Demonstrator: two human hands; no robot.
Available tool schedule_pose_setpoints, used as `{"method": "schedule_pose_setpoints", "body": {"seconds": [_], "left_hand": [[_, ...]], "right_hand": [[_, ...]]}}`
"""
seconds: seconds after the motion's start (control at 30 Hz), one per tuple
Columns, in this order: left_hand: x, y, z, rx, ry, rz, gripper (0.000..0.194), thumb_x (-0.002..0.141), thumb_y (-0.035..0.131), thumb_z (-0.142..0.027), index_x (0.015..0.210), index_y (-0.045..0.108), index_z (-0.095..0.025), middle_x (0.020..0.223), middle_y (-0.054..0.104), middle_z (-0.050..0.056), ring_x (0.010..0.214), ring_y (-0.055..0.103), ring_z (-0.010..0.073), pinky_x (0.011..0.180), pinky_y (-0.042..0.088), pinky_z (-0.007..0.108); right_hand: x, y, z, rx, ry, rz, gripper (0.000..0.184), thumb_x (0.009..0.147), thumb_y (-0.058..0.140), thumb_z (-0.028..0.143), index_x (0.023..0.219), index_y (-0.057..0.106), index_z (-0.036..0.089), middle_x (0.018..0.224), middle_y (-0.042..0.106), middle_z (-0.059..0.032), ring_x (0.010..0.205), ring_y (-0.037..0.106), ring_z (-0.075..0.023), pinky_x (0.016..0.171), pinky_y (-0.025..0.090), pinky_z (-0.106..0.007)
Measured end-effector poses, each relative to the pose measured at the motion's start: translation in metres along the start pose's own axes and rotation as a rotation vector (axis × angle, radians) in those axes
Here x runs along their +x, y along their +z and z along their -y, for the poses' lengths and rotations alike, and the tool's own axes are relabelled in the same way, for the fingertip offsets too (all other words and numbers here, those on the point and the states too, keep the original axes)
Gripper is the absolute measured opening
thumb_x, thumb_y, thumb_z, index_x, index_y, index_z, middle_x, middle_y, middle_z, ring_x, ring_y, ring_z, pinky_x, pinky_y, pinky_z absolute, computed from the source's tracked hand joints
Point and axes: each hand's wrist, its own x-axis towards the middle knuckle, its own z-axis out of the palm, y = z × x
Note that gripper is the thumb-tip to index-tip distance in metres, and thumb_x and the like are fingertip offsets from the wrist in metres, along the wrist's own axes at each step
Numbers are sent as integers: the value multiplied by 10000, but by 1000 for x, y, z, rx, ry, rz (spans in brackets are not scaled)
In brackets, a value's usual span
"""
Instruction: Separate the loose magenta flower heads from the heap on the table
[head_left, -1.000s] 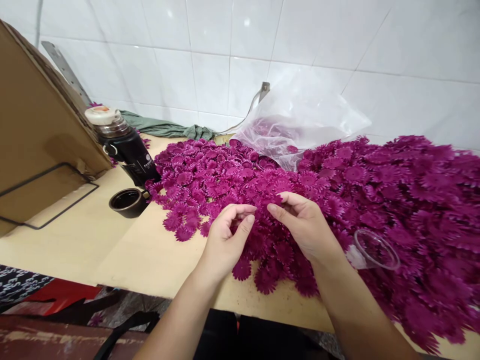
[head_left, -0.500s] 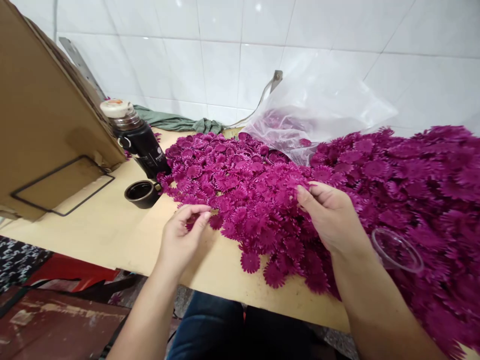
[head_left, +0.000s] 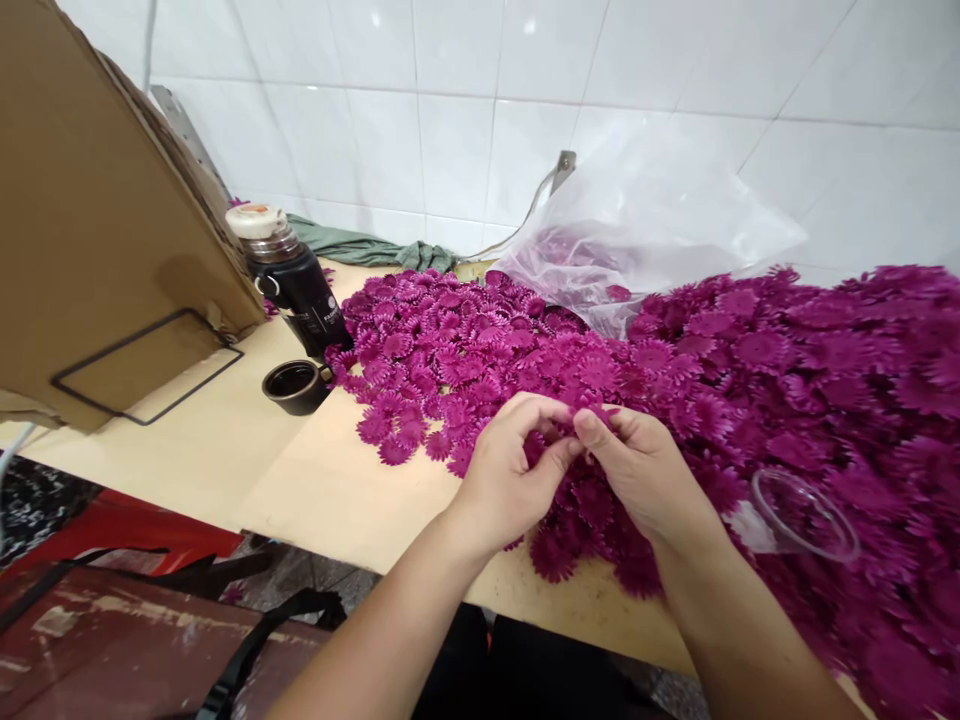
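My right hand (head_left: 649, 480) is closed, thumb and forefinger pinching a small magenta artificial flower piece (head_left: 592, 408) with frilled petals. Against it from the left comes my left hand (head_left: 510, 475), its thumb and forefinger pressed together. Whatever sits between the left fingertips is too small and hidden to make out. Both hands meet just above the front of a wide heap of magenta flower pieces (head_left: 465, 350), which spreads behind and below them. Part of the heap is covered by my fingers and wrists.
A clear plastic bag (head_left: 660, 210) with flower pieces lies at the wall. A round clear plastic container (head_left: 806, 515) rests in the heap at right. At left stand a black thermos (head_left: 304, 300), a dark cup (head_left: 294, 388) and a cardboard box (head_left: 112, 220) on the table (head_left: 322, 480).
My left hand has moved right, from the table beside the heap to meet the right hand. My right hand has come slightly lower, still pinching. The view has shifted a little.
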Motion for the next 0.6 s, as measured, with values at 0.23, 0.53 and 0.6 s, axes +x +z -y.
{"method": "schedule_pose_setpoints", "body": {"seconds": [0.23, 0.53, 0.6], "left_hand": [[2, 4, -5, 25, -8, 13, 80, 809, 564, -194, 755, 623, -203, 745, 647, -6, 726, 587, 129, 721, 454, 261], [18, 8, 4, -224, -280, -193, 92, 750, 559, -153, 664, 538, -182, 628, 560, -33, 618, 512, 96, 614, 429, 218], [20, 13, 1, -212, -278, -195, 106, 752, 552, -140, 657, 535, -184, 620, 554, -32, 613, 511, 96, 612, 429, 220]], "right_hand": [[0, 1, -1, 39, -9, 34, 522, 671, 600, 656, 499, 503, 173, 478, 402, 35, 486, 351, -88, 471, 319, -235], [-9, -3, 1, -205, 2, 19, 517, 750, 568, 556, 516, 268, 207, 534, 219, 57, 482, 227, -68, 427, 210, -222], [-9, -7, 3, -275, -23, -10, 484, 769, 553, 527, 516, 297, 204, 534, 228, 53, 483, 246, -75, 429, 222, -224]]}}
